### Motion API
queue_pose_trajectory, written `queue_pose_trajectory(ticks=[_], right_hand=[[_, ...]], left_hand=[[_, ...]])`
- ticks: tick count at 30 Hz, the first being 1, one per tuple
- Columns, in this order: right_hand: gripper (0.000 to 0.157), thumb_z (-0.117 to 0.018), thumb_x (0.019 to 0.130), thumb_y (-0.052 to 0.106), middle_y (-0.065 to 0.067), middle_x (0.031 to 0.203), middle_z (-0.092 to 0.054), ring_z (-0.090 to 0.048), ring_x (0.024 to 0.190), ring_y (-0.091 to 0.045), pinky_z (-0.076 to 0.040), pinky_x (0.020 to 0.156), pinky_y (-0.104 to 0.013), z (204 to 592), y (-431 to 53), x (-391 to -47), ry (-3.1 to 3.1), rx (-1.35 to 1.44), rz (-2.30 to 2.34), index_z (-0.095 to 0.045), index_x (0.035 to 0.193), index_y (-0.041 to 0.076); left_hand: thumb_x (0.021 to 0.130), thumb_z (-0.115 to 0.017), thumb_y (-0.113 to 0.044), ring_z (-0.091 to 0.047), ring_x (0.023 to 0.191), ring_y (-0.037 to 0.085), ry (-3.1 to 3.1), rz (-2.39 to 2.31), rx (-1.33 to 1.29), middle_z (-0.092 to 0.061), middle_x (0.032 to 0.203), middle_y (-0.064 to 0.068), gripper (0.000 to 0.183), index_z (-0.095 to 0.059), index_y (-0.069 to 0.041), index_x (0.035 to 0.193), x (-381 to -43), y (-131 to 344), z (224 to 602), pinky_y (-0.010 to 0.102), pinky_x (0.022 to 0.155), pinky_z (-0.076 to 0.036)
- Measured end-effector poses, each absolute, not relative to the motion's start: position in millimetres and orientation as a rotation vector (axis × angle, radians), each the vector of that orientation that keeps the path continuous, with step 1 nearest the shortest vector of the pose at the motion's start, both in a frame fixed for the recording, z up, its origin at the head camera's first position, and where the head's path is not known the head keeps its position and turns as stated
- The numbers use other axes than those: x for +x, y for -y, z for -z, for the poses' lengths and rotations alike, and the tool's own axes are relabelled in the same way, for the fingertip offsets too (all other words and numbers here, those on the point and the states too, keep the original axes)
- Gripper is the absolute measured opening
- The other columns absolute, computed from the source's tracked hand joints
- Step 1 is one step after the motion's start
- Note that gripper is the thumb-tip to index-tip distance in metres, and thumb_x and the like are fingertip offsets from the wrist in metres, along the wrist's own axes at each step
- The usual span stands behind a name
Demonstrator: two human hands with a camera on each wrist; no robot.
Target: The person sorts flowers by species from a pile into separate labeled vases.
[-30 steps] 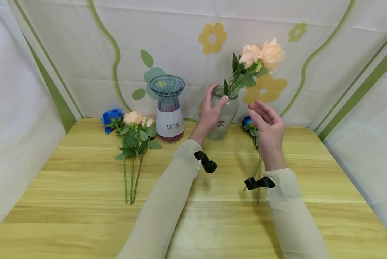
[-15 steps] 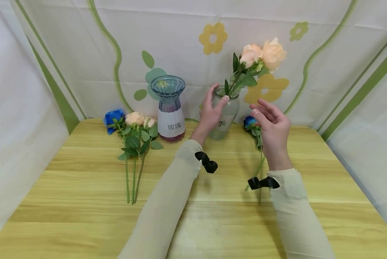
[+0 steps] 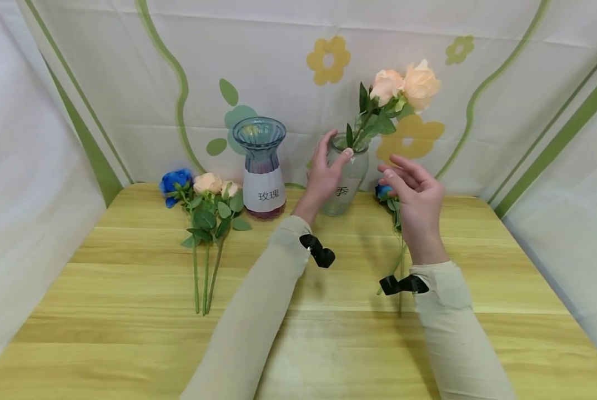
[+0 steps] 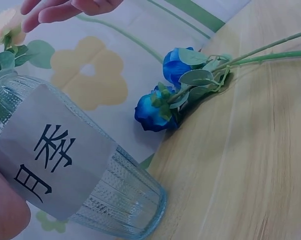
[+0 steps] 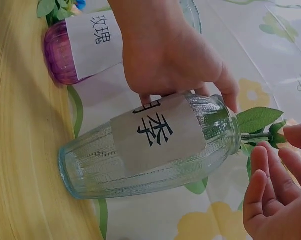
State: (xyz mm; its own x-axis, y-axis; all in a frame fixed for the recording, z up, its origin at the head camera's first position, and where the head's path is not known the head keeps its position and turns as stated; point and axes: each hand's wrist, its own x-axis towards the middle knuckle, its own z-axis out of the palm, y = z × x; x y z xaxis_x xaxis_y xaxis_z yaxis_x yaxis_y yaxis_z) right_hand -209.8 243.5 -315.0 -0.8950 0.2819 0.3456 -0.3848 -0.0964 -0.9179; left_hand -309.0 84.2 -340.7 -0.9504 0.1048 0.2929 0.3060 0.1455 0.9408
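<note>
Around the upper part of a clear glass vase (image 3: pixel 356 166) is my left hand (image 3: pixel 323 176), thumb in front near the rim and fingers on the left side. A white paper label (image 4: pixel 55 155) with two characters wraps the vase. Peach roses (image 3: pixel 420 86) with green leaves lean out of its mouth to the right. My right hand (image 3: pixel 419 208) is raised just right of the vase, fingers loosely bent, holding nothing. Below and behind it, blue roses (image 4: pixel 179 67) lie on the table, partly hidden by the hand in the head view.
Left of the clear vase stands a blue and purple glass vase (image 3: pixel 262 191) with a white label. Farther left on the wooden table (image 3: pixel 128 289) lie a blue rose (image 3: pixel 175 183) and peach roses (image 3: pixel 207 183), stems toward the front. A patterned cloth (image 3: pixel 258 55) hangs behind.
My right hand drifts slightly right, then back a little left toward the vase. The left hand, the vase and the flowers stay in place.
</note>
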Motion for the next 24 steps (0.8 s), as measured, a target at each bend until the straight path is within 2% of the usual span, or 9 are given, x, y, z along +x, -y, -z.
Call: queue_pose_trajectory(ticks=[6,12,16,19,24], right_hand=[[0.036,-0.077,0.086,0.017,-0.004,0.102,-0.077,-0.072,0.089,-0.022,-0.05,0.064,-0.022,317.7,-241.0,-211.3,1.776,0.092,-2.037,-0.07,0.12,0.007],[0.037,-0.076,0.087,0.021,-0.004,0.107,-0.076,-0.069,0.097,-0.017,-0.052,0.067,-0.019,320.9,-240.0,-216.1,1.785,0.052,-2.027,-0.07,0.121,0.008],[0.041,-0.075,0.087,0.025,-0.005,0.118,-0.073,-0.067,0.103,-0.014,-0.052,0.07,-0.018,322.3,-239.2,-220.4,1.798,0.016,-2.035,-0.068,0.125,0.012],[0.044,-0.075,0.088,0.028,-0.005,0.125,-0.069,-0.064,0.11,-0.015,-0.052,0.074,-0.018,322.5,-238.6,-224.3,1.817,-0.004,-2.053,-0.066,0.128,0.014],[0.046,-0.073,0.089,0.033,-0.004,0.133,-0.064,-0.059,0.118,-0.016,-0.05,0.082,-0.021,322.2,-237.6,-233.1,1.858,-0.027,-2.082,-0.064,0.132,0.018]], left_hand=[[0.094,-0.054,-0.059,-0.019,0.152,0.014,2.305,1.922,-0.393,-0.026,0.159,-0.02,0.068,-0.025,-0.042,0.153,-309.6,-79.6,340.4,0.063,0.119,0.003],[0.089,-0.058,-0.065,-0.017,0.152,0.013,2.328,1.916,-0.415,-0.019,0.16,-0.025,0.079,-0.016,-0.048,0.154,-302.7,-71.2,348.0,0.055,0.122,-0.015],[0.086,-0.06,-0.066,-0.018,0.152,0.016,2.326,1.896,-0.41,-0.018,0.159,-0.027,0.08,-0.016,-0.052,0.152,-291.1,-62.9,354.0,0.057,0.119,-0.022],[0.087,-0.06,-0.066,-0.022,0.151,0.019,2.311,1.883,-0.364,-0.022,0.159,-0.023,0.076,-0.021,-0.051,0.151,-280.9,-55.4,356.3,0.058,0.118,-0.024],[0.09,-0.061,-0.059,-0.03,0.147,0.014,2.282,1.919,-0.248,-0.036,0.154,-0.022,0.066,-0.033,-0.046,0.148,-260.9,-42.3,353.5,0.051,0.116,-0.03]])
